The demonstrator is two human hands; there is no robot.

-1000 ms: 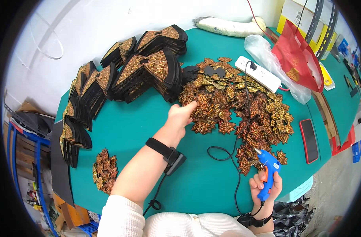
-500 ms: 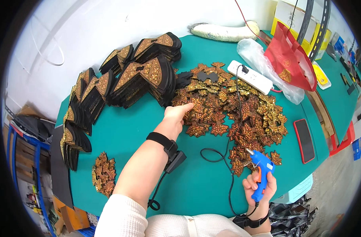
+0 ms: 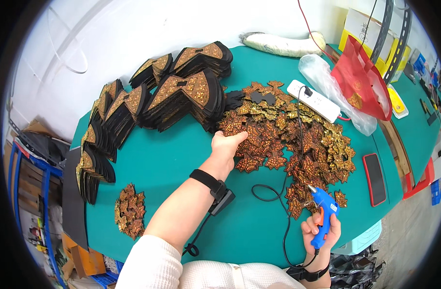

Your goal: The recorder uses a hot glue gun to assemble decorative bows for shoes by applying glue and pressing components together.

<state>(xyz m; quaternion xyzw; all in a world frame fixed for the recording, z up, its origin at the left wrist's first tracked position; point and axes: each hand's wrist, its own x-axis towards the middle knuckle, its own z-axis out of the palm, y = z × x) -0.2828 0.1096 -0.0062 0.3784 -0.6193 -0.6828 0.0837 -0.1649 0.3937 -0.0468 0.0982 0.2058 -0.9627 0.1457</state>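
At the left edge of a heap of brown-and-gold beaded bow-shaped appliques (image 3: 273,139), my left hand (image 3: 226,147) reaches in with its thumb stretched out. The other fingers are mostly hidden behind the hand, so whether they grip a piece cannot be told. One applique (image 3: 233,124) lies right above that hand. My right hand (image 3: 321,233) is closed around the handle of a blue hot glue gun (image 3: 325,207), its nozzle pointing up and left over the heap's near edge. From the gun's base a black cord loops across the green table.
Stacks of black-and-gold folded pieces (image 3: 182,94) line the far left. A smaller applique pile (image 3: 130,212) lies near left. On the right are a white power strip (image 3: 314,100), a plastic bag (image 3: 321,79), a red bag (image 3: 360,79) and a red-edged phone (image 3: 374,179).
The whole view has shifted a little, so the table's things sit slightly farther right. My left hand stays at the heap's left edge; my right hand still grips the glue gun.
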